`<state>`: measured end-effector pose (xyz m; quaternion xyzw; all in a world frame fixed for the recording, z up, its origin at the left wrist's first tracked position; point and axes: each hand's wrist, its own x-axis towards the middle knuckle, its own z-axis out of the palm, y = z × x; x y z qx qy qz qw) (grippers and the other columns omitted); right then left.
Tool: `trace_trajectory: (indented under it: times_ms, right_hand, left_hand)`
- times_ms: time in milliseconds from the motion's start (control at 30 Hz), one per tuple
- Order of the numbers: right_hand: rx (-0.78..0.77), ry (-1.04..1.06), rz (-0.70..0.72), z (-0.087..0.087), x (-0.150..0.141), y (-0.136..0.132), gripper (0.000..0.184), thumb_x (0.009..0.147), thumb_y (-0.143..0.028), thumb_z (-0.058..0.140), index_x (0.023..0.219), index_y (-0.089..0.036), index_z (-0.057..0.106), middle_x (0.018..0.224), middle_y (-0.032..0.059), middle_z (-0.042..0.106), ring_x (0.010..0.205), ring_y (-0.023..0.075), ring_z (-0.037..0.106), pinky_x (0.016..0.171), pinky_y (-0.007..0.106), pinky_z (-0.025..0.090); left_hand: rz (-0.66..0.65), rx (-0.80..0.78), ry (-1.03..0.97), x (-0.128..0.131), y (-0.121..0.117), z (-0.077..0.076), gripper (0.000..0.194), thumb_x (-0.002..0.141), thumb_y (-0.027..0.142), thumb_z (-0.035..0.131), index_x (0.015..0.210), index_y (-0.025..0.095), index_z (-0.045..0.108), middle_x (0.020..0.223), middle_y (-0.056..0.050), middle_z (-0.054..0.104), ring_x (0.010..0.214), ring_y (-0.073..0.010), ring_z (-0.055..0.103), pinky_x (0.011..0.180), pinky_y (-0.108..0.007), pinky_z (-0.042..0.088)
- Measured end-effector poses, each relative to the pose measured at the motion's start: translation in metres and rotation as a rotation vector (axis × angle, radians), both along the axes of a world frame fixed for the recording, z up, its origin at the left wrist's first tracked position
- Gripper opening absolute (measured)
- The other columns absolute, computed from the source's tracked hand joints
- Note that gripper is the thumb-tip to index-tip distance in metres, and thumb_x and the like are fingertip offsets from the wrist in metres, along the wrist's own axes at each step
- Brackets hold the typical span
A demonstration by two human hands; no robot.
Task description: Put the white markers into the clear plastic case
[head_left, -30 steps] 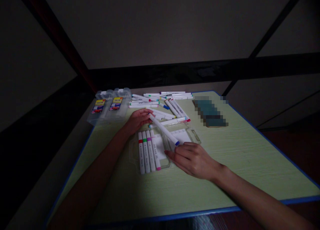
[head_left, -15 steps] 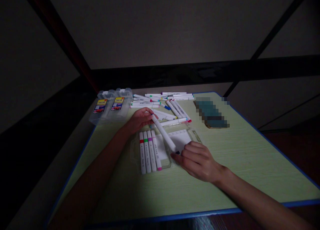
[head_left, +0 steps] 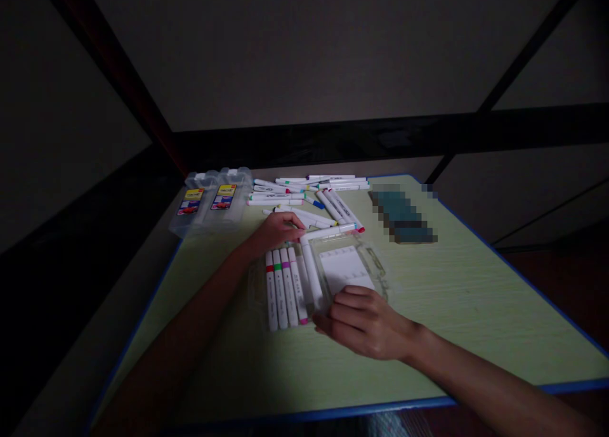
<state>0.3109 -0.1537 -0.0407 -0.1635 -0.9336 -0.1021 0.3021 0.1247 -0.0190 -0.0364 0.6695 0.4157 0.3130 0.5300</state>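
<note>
A white marker slants over an open clear plastic case, held between my two hands. At its far end, my left hand pinches it between thumb and fingers. My right hand is closed on the near end, which its fingers partly hide. Just left of this marker, several white markers with red, green, purple and pink bands lie side by side in the case's left half. White ridged inserts show in the right half.
Loose white markers lie scattered beyond the case. Two clear plastic boxes with labels stand at the back left. A blurred-out phone-like object is at the right. The pale green table has a blue edge.
The held marker has come down toward the case and turned steeper, closer to the row of markers. My left hand has shifted right, my right hand slightly left and nearer.
</note>
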Motion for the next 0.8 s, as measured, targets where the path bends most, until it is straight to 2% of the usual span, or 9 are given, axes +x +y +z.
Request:
trace_trajectory:
  times_ms: [133, 267, 600, 800]
  right_hand:
    - [-0.013, 0.001, -0.001, 0.0002, -0.0025, -0.0027, 0.007, 0.082, -0.015, 0.052, 0.076, -0.016, 0.057, 0.056, -0.0036, 0.051, 0.055, 0.0101, 0.043, 0.050, 0.027, 0.029]
    - [-0.028, 0.010, -0.024, -0.0006, -0.0035, -0.0030, 0.009, 0.082, -0.015, 0.052, 0.074, -0.016, 0.056, 0.056, -0.0035, 0.051, 0.054, 0.0101, 0.043, 0.050, 0.027, 0.029]
    - [-0.077, -0.071, -0.032, -0.0051, -0.0059, -0.0030, 0.014, 0.084, -0.015, 0.048, 0.072, -0.018, 0.055, 0.062, -0.0029, 0.053, 0.057, 0.0110, 0.045, 0.052, 0.028, 0.031]
    - [-0.114, -0.094, -0.027, -0.0046, -0.0068, -0.0045, 0.016, 0.086, -0.016, 0.046, 0.074, -0.018, 0.056, 0.065, -0.0024, 0.054, 0.059, 0.0110, 0.046, 0.052, 0.028, 0.032]
  left_hand:
    - [0.012, 0.072, 0.114, 0.0039, -0.0009, -0.0004, 0.014, 0.058, 0.022, 0.065, 0.061, 0.013, 0.055, 0.053, 0.002, 0.057, 0.049, -0.0097, 0.053, 0.049, -0.021, 0.040]
    - [0.039, 0.124, 0.144, 0.0048, -0.0026, 0.0000, 0.017, 0.055, 0.022, 0.067, 0.058, 0.013, 0.053, 0.056, 0.000, 0.058, 0.054, -0.0108, 0.055, 0.050, -0.021, 0.040]
    - [-0.003, 0.253, 0.260, 0.0016, -0.0016, 0.0052, 0.013, 0.054, 0.017, 0.065, 0.063, 0.011, 0.057, 0.061, -0.001, 0.059, 0.058, -0.0096, 0.054, 0.054, -0.020, 0.042]
    - [0.013, 0.155, 0.245, 0.0002, -0.0005, 0.0080, 0.015, 0.051, 0.008, 0.064, 0.064, 0.010, 0.056, 0.061, 0.000, 0.060, 0.057, -0.0087, 0.055, 0.057, -0.020, 0.045]
